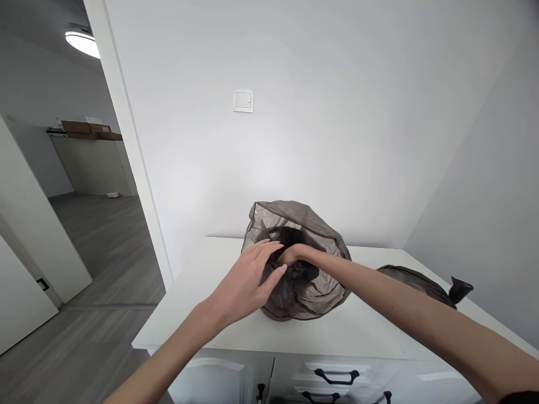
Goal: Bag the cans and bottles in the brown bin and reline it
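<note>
A thin, see-through dark plastic bag (324,224) stands wide open on the white cabinet top, its mouth facing up towards me. Whether a bin stands inside it cannot be made out. My left hand (250,275) rests over the bag's left rim, fingers stretched out and thumb apart, with nothing in its grasp. Reaching in from the right, my right hand (290,255) dips into the bag's mouth. Its fingers are hidden among the dark folds inside, so what they touch does not show.
A knotted dark plastic bag (421,280) lies on the cabinet top (236,331) at the right, partly behind my right forearm. Drawers with black handles (337,377) are below. A wall with a light switch (243,101) rises behind; a doorway opens on the left.
</note>
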### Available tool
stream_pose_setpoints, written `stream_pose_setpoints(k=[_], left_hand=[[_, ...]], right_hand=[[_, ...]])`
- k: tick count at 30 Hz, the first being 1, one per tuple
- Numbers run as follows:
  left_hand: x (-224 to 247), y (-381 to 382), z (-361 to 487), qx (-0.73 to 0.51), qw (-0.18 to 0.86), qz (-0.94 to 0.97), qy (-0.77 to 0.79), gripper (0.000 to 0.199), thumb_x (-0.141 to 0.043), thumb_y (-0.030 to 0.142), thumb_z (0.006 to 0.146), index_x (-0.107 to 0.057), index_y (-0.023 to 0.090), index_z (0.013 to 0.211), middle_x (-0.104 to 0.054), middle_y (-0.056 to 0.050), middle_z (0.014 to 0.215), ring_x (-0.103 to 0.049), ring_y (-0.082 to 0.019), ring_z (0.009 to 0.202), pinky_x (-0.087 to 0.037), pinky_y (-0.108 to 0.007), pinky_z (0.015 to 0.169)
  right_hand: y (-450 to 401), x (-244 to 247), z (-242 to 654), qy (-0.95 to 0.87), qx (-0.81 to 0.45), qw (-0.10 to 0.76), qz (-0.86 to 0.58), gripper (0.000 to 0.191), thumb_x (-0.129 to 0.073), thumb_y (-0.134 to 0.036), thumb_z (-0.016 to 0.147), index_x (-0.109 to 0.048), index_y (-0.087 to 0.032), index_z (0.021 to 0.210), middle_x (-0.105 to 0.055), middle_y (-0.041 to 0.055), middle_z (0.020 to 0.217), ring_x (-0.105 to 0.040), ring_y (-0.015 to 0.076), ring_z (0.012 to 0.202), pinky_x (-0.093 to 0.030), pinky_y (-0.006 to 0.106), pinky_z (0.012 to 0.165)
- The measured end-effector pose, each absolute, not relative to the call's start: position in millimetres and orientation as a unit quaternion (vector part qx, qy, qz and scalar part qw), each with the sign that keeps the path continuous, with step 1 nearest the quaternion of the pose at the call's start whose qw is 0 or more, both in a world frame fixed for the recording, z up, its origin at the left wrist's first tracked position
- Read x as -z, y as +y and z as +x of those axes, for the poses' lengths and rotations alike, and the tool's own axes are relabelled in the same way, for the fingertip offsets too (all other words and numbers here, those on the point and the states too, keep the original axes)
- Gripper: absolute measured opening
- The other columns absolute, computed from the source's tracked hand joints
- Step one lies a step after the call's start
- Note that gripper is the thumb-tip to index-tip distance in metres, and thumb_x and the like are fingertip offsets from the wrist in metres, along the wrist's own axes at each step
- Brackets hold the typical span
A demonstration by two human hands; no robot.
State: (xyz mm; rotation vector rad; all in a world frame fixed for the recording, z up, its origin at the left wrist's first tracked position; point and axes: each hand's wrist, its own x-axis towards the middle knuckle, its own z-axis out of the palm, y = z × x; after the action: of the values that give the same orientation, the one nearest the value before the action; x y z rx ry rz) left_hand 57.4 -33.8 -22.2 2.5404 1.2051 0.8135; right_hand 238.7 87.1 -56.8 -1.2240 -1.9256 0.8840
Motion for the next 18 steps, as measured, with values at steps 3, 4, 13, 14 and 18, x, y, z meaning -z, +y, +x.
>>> stream_pose_setpoints(k=[3,4,13,14,18], left_hand=[[30,-18,59,-0.269,0.090,0.869,0.405,0.049,-0.038,0.049,0.107,-0.052,0.023,0.147,-0.054,-0.007,0.156,-0.040,-0.027,0.152,-0.032,-0.048,0.127],[33,-11,61,-0.270,0.084,0.871,0.401,0.049,-0.038,0.049,0.107,-0.053,0.022,0.145,-0.055,-0.007,0.155,-0.039,-0.027,0.152,-0.028,-0.050,0.129],[61,56,72,-0.364,0.231,0.779,0.455,0.071,-0.053,0.071,0.094,-0.049,0.027,0.150,-0.050,-0.010,0.160,-0.044,-0.033,0.149,-0.034,-0.051,0.124],[64,60,71,-0.381,0.263,0.755,0.465,0.072,-0.054,0.072,0.093,-0.050,0.028,0.150,-0.051,-0.010,0.158,-0.047,-0.033,0.147,-0.039,-0.048,0.121],[76,70,60,-0.432,0.332,0.652,0.528,0.074,-0.051,0.075,0.093,-0.049,0.026,0.148,-0.051,-0.013,0.158,-0.050,-0.032,0.144,-0.045,-0.042,0.114]], right_hand=[[83,43,257,-0.779,-0.390,0.208,-0.445,0.012,-0.081,-0.016,0.070,-0.078,-0.013,0.081,-0.077,0.0003,0.076,-0.072,0.0178,0.082,-0.057,0.032,0.087],[82,36,265,-0.788,-0.410,0.185,-0.420,0.018,-0.082,-0.018,0.073,-0.080,-0.014,0.090,-0.080,0.0030,0.088,-0.073,0.0193,0.089,-0.057,0.033,0.091],[69,31,332,-0.695,-0.313,0.399,-0.510,0.058,-0.064,-0.069,0.090,-0.072,-0.029,0.131,-0.064,0.0047,0.146,-0.052,0.0311,0.142,-0.030,0.051,0.127],[72,38,335,-0.675,-0.320,0.395,-0.535,0.064,-0.062,-0.074,0.089,-0.071,-0.028,0.133,-0.062,0.0045,0.149,-0.049,0.0320,0.145,-0.027,0.051,0.128],[93,66,340,-0.617,-0.414,0.409,-0.531,0.078,-0.053,-0.082,0.089,-0.067,-0.023,0.139,-0.057,0.0075,0.154,-0.048,0.0315,0.146,-0.030,0.050,0.128]])
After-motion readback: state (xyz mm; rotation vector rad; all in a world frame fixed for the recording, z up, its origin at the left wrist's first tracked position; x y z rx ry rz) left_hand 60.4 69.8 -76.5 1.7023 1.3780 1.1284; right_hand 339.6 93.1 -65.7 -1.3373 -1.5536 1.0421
